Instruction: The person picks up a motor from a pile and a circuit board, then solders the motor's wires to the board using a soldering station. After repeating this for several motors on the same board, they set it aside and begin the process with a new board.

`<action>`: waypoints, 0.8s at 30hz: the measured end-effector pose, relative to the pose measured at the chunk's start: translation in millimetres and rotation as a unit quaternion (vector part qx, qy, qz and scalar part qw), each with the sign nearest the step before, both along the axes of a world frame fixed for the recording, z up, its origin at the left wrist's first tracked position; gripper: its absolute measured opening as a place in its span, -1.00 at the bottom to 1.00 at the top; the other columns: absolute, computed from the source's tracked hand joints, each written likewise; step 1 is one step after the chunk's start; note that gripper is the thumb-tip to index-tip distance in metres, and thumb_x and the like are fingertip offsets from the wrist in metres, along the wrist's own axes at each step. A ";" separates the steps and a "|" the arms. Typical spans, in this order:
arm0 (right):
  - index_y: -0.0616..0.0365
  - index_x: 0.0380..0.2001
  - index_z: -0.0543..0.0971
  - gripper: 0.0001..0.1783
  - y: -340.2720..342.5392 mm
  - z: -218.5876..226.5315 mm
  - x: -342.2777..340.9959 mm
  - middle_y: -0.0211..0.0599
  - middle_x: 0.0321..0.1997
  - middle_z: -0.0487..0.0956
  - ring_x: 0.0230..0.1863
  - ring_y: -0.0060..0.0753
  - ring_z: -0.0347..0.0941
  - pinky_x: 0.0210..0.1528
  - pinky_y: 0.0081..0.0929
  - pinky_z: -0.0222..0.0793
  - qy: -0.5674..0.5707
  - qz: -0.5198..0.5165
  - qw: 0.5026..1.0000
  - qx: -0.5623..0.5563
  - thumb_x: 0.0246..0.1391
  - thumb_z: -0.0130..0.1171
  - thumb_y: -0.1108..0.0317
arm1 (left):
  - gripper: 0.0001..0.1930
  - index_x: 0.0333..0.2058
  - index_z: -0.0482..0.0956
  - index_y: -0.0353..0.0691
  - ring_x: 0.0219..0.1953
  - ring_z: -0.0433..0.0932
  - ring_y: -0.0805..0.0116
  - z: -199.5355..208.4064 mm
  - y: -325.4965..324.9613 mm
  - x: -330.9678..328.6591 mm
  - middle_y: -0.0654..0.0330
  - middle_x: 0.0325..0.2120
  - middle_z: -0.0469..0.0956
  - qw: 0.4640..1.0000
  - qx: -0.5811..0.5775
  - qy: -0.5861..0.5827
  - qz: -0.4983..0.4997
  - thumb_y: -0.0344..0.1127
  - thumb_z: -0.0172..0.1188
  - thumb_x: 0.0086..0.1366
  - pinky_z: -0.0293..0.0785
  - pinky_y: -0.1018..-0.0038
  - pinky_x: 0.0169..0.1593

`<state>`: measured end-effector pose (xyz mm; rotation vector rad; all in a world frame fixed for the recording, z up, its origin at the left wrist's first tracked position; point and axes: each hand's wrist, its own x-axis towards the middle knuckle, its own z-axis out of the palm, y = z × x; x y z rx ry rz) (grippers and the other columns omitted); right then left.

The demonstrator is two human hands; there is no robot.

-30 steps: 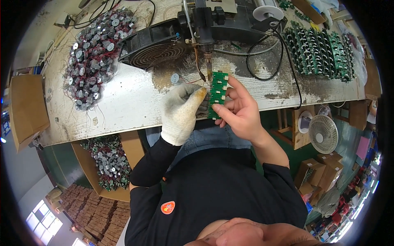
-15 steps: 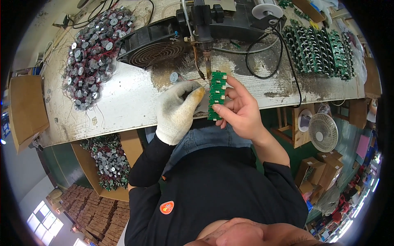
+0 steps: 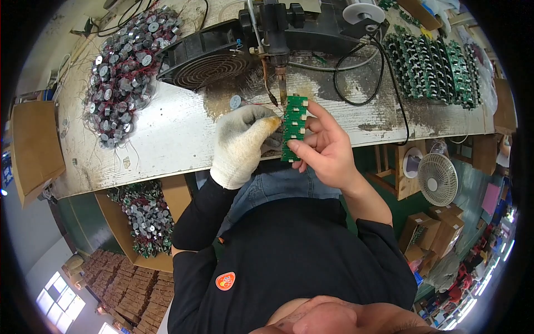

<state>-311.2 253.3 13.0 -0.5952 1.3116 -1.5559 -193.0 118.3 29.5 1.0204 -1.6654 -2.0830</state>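
Note:
My right hand point(image 3: 328, 146), bare, grips a green circuit board strip point(image 3: 295, 129) upright between thumb and fingers; small white connectors sit along it. My left hand point(image 3: 240, 143) wears a whitish knit glove with a stained thumb. Its thumb and fingers are pinched together at the board's left edge, on what seems a thin wire; the fingertips partly hide it. Beyond the glove lies a small round metal motor point(image 3: 235, 102), its thin reddish wire running toward the board. A mounted soldering iron point(image 3: 282, 80) points down at the board's top end, beside a thin solder feed tube point(image 3: 270, 89).
Many motors with red wires point(image 3: 125, 78) are heaped at the left of the white worktable point(image 3: 161, 139). A black fan point(image 3: 214, 67) stands behind my hands. Boards point(image 3: 431, 67) stand in rows at right, near a black cable point(image 3: 361, 104). An open carton point(image 3: 119, 225) of parts sits below left.
My left hand has shifted slightly right, bringing its pinched fingertips against the board's left edge. The board has risen a little toward the soldering iron's tip.

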 end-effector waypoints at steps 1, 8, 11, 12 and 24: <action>0.31 0.29 0.03 -0.24 0.0 -0.6 -0.1 -0.17 -0.15 0.47 -0.49 -0.59 0.49 -0.56 -0.70 0.41 0.001 -0.002 1.000 -0.004 0.08 0.14 0.59 | -0.81 -0.32 0.55 -0.43 -0.43 0.51 0.53 -1.0 0.4 -0.5 0.20 -0.48 0.55 0.999 0.051 0.009 0.014 -0.36 0.13 0.24 0.47 0.60 -0.36; 0.33 0.29 0.02 -0.24 -2.5 2.9 0.0 -0.15 -0.15 0.47 -0.49 -0.57 0.50 -0.58 -0.70 0.42 -0.006 0.000 1.000 -0.007 0.08 0.14 0.60 | -0.82 -0.31 0.55 -0.42 -0.44 0.54 0.52 -3.3 -0.7 1.0 0.18 -0.46 0.56 0.995 0.087 0.035 0.034 -0.38 0.13 0.24 0.52 0.60 -0.36; 0.34 0.29 0.02 -0.24 -1.7 4.1 0.0 -0.15 -0.15 0.47 -0.49 -0.57 0.51 -0.58 -0.70 0.41 -0.004 -0.001 1.000 -0.013 0.08 0.14 0.59 | -0.82 -0.30 0.54 -0.42 -0.44 0.54 0.51 -2.3 0.7 0.1 0.19 -0.46 0.56 0.995 0.089 0.037 0.037 -0.38 0.13 0.24 0.52 0.59 -0.36; 0.34 0.29 0.02 -0.24 -1.3 2.9 0.0 -0.15 -0.15 0.47 -0.49 -0.57 0.51 -0.58 -0.70 0.41 -0.004 -0.001 1.000 -0.014 0.08 0.14 0.59 | -0.82 -0.30 0.54 -0.42 -0.44 0.54 0.51 -2.5 1.1 0.5 0.19 -0.46 0.56 0.995 0.088 0.037 0.037 -0.38 0.13 0.24 0.52 0.59 -0.36; 0.31 0.30 0.00 -0.22 -4.0 -0.7 1.8 -0.13 -0.15 0.47 -0.50 -0.53 0.51 -0.58 -0.66 0.42 -0.004 0.004 1.000 -0.006 0.07 0.15 0.59 | -0.78 -0.31 0.55 -0.45 -0.44 0.55 0.47 -4.0 -3.6 3.4 0.15 -0.49 0.56 1.000 0.024 0.001 0.009 -0.35 0.15 0.21 0.49 0.53 -0.34</action>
